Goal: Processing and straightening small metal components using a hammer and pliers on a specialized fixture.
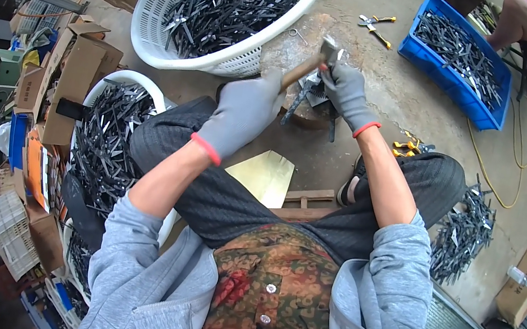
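Both my hands wear grey gloves with red cuffs. My left hand (243,119) is closed round the wooden handle of a hammer (302,75), which slants up and to the right. The hammer's metal head is beside the fingers of my right hand (347,95). Those fingers are closed over a dark metal fixture (316,93) on a round stump-like block (310,118). What they pinch is mostly hidden; a small red spot shows beside the hammer. Beyond the block, open yellow-and-black pliers (376,28) lie on the floor.
Black pointed metal pieces fill a white basket (206,67), a white tub (125,77) and a blue crate (448,82). Another pile (464,235) lies right of my knee, near yellow-handled tools (408,146). A yellow cord (506,205) crosses the floor. Another person's hand (516,24) is beside the crate.
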`<action>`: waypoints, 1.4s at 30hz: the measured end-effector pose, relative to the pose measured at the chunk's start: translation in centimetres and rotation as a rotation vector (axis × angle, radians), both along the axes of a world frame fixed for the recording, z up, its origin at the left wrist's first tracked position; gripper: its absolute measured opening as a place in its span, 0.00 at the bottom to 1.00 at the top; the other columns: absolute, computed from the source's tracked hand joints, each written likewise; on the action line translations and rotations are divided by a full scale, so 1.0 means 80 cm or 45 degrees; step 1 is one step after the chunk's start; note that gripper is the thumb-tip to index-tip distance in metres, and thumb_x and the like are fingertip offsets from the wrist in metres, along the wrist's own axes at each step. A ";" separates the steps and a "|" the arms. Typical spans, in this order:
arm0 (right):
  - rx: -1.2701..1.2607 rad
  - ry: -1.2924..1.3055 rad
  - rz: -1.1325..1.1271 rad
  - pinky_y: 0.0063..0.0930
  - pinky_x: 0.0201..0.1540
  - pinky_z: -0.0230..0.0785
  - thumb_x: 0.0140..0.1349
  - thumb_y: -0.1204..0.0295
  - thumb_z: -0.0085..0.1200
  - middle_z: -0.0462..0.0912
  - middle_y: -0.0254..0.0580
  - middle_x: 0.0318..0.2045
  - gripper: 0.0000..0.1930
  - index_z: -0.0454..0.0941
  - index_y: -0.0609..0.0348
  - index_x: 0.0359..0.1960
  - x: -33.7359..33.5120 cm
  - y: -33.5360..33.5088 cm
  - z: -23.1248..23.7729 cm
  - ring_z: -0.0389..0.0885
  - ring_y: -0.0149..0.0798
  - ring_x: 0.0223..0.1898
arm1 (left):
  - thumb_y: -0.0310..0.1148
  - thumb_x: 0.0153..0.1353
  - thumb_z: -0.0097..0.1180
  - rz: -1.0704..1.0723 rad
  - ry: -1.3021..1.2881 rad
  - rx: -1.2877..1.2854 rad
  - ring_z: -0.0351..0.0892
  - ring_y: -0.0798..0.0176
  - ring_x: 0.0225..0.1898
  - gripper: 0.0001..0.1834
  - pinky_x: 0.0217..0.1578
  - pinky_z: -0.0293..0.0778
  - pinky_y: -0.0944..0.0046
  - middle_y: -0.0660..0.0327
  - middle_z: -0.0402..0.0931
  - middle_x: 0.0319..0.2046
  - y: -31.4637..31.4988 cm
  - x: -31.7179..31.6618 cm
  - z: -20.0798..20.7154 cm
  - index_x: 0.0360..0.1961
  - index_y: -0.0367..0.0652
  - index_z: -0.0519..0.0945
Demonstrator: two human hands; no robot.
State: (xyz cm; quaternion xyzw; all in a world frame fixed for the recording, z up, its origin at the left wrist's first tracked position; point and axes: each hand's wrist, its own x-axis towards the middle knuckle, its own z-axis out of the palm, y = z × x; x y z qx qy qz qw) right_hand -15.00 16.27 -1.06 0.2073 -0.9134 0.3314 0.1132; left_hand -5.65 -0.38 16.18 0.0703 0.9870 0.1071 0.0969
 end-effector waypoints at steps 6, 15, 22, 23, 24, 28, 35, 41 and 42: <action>-0.140 -0.029 0.045 0.42 0.27 0.67 0.59 0.58 0.51 0.77 0.49 0.21 0.13 0.77 0.54 0.26 0.006 -0.002 0.002 0.77 0.52 0.25 | 0.35 0.59 0.54 0.041 0.484 0.395 0.78 0.46 0.24 0.10 0.25 0.72 0.54 0.49 0.76 0.22 -0.018 0.004 0.020 0.37 0.41 0.71; -0.102 -0.011 0.036 0.37 0.25 0.65 0.60 0.61 0.53 0.75 0.50 0.19 0.14 0.76 0.57 0.22 0.001 -0.004 0.002 0.75 0.50 0.22 | 0.37 0.59 0.53 -0.028 0.281 0.074 0.76 0.40 0.25 0.12 0.26 0.71 0.50 0.47 0.76 0.22 -0.009 -0.008 0.001 0.34 0.38 0.70; -0.109 -0.073 0.032 0.42 0.27 0.67 0.60 0.55 0.49 0.77 0.51 0.20 0.17 0.76 0.56 0.23 0.003 -0.003 0.002 0.77 0.53 0.24 | 0.35 0.58 0.53 -0.135 0.293 0.060 0.77 0.44 0.20 0.10 0.21 0.71 0.49 0.50 0.74 0.15 -0.016 -0.004 -0.014 0.36 0.42 0.70; -0.158 -0.104 0.008 0.42 0.27 0.67 0.60 0.56 0.50 0.77 0.51 0.21 0.16 0.76 0.55 0.24 0.004 -0.002 0.002 0.77 0.53 0.25 | 0.35 0.58 0.53 -0.112 0.391 0.063 0.77 0.44 0.20 0.10 0.21 0.71 0.49 0.50 0.74 0.15 -0.015 -0.002 -0.013 0.35 0.41 0.70; -0.193 -0.005 0.041 0.42 0.27 0.67 0.60 0.56 0.50 0.77 0.51 0.21 0.16 0.76 0.55 0.24 0.000 -0.003 0.003 0.77 0.53 0.25 | 0.36 0.58 0.52 -0.090 0.372 0.050 0.77 0.45 0.20 0.10 0.21 0.71 0.49 0.49 0.74 0.16 -0.016 -0.005 -0.012 0.35 0.41 0.70; -0.162 -0.035 0.073 0.41 0.28 0.67 0.61 0.55 0.48 0.77 0.50 0.22 0.17 0.76 0.55 0.24 0.003 -0.002 0.004 0.77 0.53 0.25 | 0.35 0.57 0.54 -0.002 0.596 0.317 0.77 0.46 0.20 0.10 0.21 0.71 0.51 0.51 0.74 0.17 -0.019 -0.001 -0.003 0.33 0.41 0.70; -0.053 0.069 0.057 0.41 0.26 0.67 0.61 0.58 0.49 0.77 0.49 0.21 0.15 0.76 0.55 0.24 0.001 -0.003 0.008 0.76 0.52 0.24 | 0.38 0.58 0.54 0.026 0.084 0.042 0.77 0.42 0.26 0.13 0.26 0.70 0.49 0.47 0.75 0.21 -0.008 0.003 -0.022 0.35 0.40 0.69; -0.095 0.048 0.053 0.39 0.25 0.66 0.60 0.61 0.51 0.77 0.48 0.20 0.13 0.76 0.55 0.24 0.003 -0.005 0.003 0.76 0.50 0.23 | 0.42 0.60 0.51 0.155 0.374 0.417 0.77 0.40 0.27 0.15 0.28 0.71 0.48 0.45 0.76 0.22 -0.042 -0.025 -0.032 0.36 0.38 0.69; -0.113 0.027 0.046 0.37 0.26 0.67 0.61 0.62 0.51 0.77 0.48 0.20 0.13 0.76 0.56 0.24 0.003 -0.004 0.001 0.77 0.49 0.23 | 0.42 0.60 0.51 0.091 0.444 0.486 0.77 0.40 0.27 0.16 0.29 0.71 0.47 0.44 0.76 0.23 -0.046 -0.030 -0.040 0.35 0.38 0.70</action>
